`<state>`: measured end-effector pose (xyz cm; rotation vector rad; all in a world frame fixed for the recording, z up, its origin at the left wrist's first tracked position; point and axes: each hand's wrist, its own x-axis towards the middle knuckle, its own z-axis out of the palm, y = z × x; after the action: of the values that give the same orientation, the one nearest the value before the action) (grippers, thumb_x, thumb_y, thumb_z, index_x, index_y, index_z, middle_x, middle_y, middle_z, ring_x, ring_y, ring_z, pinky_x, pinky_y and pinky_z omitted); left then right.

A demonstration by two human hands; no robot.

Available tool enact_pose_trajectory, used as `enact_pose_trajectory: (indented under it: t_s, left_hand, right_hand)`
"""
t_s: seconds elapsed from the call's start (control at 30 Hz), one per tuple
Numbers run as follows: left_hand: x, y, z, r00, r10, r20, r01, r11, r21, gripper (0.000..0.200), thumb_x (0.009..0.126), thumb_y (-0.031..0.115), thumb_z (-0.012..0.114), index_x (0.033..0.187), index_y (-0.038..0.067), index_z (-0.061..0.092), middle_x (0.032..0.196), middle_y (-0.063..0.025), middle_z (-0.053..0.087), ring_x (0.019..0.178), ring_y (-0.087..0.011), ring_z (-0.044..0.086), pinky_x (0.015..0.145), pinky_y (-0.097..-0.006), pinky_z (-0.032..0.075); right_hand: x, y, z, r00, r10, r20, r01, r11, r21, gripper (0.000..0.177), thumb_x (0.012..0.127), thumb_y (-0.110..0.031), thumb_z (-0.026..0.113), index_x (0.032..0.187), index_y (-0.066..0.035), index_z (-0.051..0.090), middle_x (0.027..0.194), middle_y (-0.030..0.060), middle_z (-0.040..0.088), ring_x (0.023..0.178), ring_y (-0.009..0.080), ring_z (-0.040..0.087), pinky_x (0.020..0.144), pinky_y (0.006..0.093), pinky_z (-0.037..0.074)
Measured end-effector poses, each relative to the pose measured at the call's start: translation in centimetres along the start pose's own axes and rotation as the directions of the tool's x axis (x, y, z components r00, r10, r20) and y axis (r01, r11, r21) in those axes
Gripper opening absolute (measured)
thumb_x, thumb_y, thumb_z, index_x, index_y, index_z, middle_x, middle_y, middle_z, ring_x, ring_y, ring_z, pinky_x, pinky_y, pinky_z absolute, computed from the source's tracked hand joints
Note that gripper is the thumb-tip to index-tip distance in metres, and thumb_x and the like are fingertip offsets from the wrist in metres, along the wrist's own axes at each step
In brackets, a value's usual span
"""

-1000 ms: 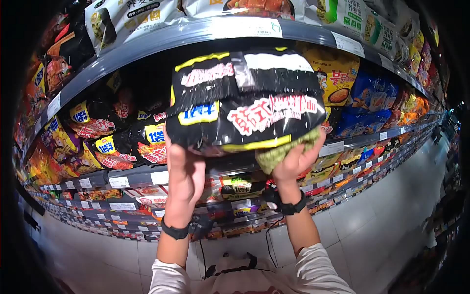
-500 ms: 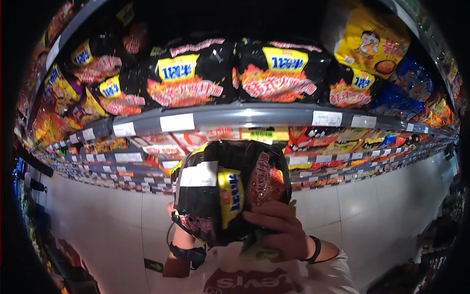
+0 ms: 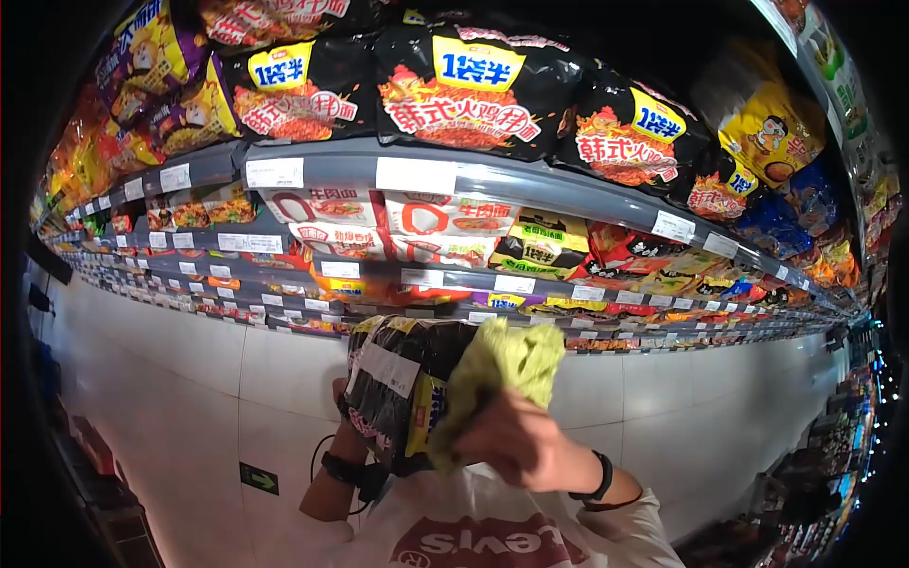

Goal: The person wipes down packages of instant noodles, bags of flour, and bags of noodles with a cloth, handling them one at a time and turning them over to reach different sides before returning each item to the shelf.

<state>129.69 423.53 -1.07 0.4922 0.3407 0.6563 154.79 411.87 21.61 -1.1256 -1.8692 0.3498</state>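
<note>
A black multipack of instant noodles (image 3: 386,364), with a white label and a yellow logo, is held up in front of my chest. My left hand (image 3: 343,393) grips it from the left side and from below; most of its fingers are hidden by the pack. In my right hand (image 3: 516,440) is a bunched yellow-green cloth (image 3: 516,358), the fingers closed around its lower part. The cloth lies over the right side of the pack and covers its printed front.
Ahead, a shelf edge (image 3: 530,178) with price tags carries similar black noodle packs (image 3: 464,90). A yellow pack (image 3: 776,142) sits at the right, purple packs (image 3: 156,57) at the left. Lower shelves hold white noodle packs (image 3: 450,222). Pale floor tiles (image 3: 189,369) lie below.
The yellow-green cloth, earlier low under my right hand, is now raised against the pack's right side. The view has shifted, showing more of the lower shelves. My left hand still holds the pack.
</note>
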Motion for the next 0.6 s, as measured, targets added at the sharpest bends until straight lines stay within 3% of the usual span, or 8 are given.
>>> enact_pose_trajectory:
  t_s: [0.07, 0.17, 0.23, 0.27, 0.3, 0.4, 0.43, 0.6]
  left_hand:
    - [-1.1, 0.8, -0.2, 0.999, -0.039, -0.018, 0.039, 0.999, -0.022, 0.074, 0.092, 0.049, 0.051, 0.151, 0.004, 0.051, 0.142, -0.02, 0.062, 0.122, -0.0362, 0.066, 0.109, -0.0506, 0.051]
    - [-2.1, 1.2, -0.8, 0.998, -0.057, -0.018, 0.056, 0.997, -0.052, 0.073, 0.092, 0.049, 0.051, 0.15, 0.004, 0.051, 0.142, -0.0199, 0.062, 0.122, -0.036, 0.066, 0.109, -0.0505, 0.051]
    - [-2.4, 1.2, -1.2, 0.998, -0.056, -0.021, 0.055, 0.997, -0.057, 0.073, 0.092, 0.048, 0.051, 0.15, 0.004, 0.051, 0.142, -0.0198, 0.062, 0.122, -0.0359, 0.066, 0.109, -0.0504, 0.052]
    - [-2.6, 1.3, -1.3, 0.998, -0.051, -0.021, 0.05, 0.997, -0.062, 0.073, 0.092, 0.048, 0.051, 0.15, 0.004, 0.051, 0.142, -0.0198, 0.062, 0.122, -0.0359, 0.066, 0.109, -0.0503, 0.052]
    - [-2.8, 1.4, -1.4, 0.999, -0.047, -0.024, 0.045, 0.997, -0.065, 0.073, 0.092, 0.048, 0.051, 0.15, 0.004, 0.051, 0.142, -0.0198, 0.062, 0.122, -0.0358, 0.066, 0.109, -0.0503, 0.052]
    - [-3.6, 1.6, -1.9, 0.998, -0.049, -0.031, 0.047, 0.996, -0.071, 0.073, 0.092, 0.048, 0.052, 0.15, 0.004, 0.052, 0.142, -0.0197, 0.063, 0.122, -0.0357, 0.066, 0.109, -0.0501, 0.052]
    - [-3.7, 1.7, -2.0, 0.998, -0.053, -0.034, 0.05, 0.996, -0.068, 0.073, 0.092, 0.048, 0.052, 0.15, 0.004, 0.052, 0.142, -0.0197, 0.063, 0.122, -0.0356, 0.066, 0.109, -0.0501, 0.052]
    - [-4.5, 2.6, -2.0, 0.997, -0.063, -0.04, 0.061, 0.997, -0.052, 0.073, 0.092, 0.048, 0.052, 0.15, 0.004, 0.052, 0.141, -0.0196, 0.063, 0.122, -0.0354, 0.066, 0.108, -0.0499, 0.052]
  right_hand:
    - [-1.5, -1.9, 1.0, 0.996, -0.01, 0.094, -0.002, 0.991, 0.136, 0.042, 0.073, 0.001, 0.078, 0.114, -0.002, 0.074, 0.101, 0.0086, 0.062, 0.085, 0.0285, 0.064, 0.081, 0.0388, 0.051]
    - [-2.2, -2.5, 1.9, 0.984, -0.166, 0.066, 0.167, 0.986, -0.002, 0.051, 0.07, -0.009, 0.082, 0.121, -0.003, 0.075, 0.115, 0.0111, 0.063, 0.099, 0.0302, 0.064, 0.089, 0.0424, 0.05]
    - [-1.3, -2.5, 2.0, 0.999, 0.014, -0.053, -0.034, 0.911, -0.411, 0.05, 0.073, -0.013, 0.08, 0.123, -0.009, 0.077, 0.131, 0.0137, 0.058, 0.115, 0.0325, 0.059, 0.101, 0.0494, 0.045]
    - [-1.9, -3.1, 1.5, 0.992, 0.127, 0.026, -0.102, 0.892, -0.441, 0.045, 0.08, -0.016, 0.076, 0.125, -0.013, 0.078, 0.146, 0.0197, 0.049, 0.136, 0.04, 0.049, 0.115, 0.0581, 0.035]
    - [-1.9, -2.7, 1.0, 0.992, 0.121, 0.035, -0.093, 0.892, -0.443, 0.045, 0.08, -0.016, 0.076, 0.125, -0.013, 0.078, 0.146, 0.0197, 0.049, 0.136, 0.04, 0.049, 0.115, 0.0581, 0.035]
    - [-1.3, -0.8, -0.1, 0.927, 0.362, 0.101, -0.369, 0.928, 0.058, 0.038, 0.1, -0.021, 0.062, 0.135, -0.01, 0.072, 0.162, 0.0279, 0.039, 0.151, 0.047, 0.037, 0.122, 0.0528, 0.031]
    - [-1.3, 0.4, -0.6, 0.891, 0.418, 0.18, -0.453, 0.847, 0.277, 0.04, 0.105, -0.021, 0.054, 0.14, -0.005, 0.067, 0.159, 0.0256, 0.045, 0.149, 0.0414, 0.044, 0.12, 0.0457, 0.036]
    - [-0.7, 6.6, 1.7, 0.857, 0.211, 0.47, -0.488, 0.624, 0.611, 0.05, 0.11, -0.031, 0.053, 0.142, 0.006, 0.06, 0.158, 0.0216, 0.049, 0.148, 0.0341, 0.044, 0.12, 0.0437, 0.033]
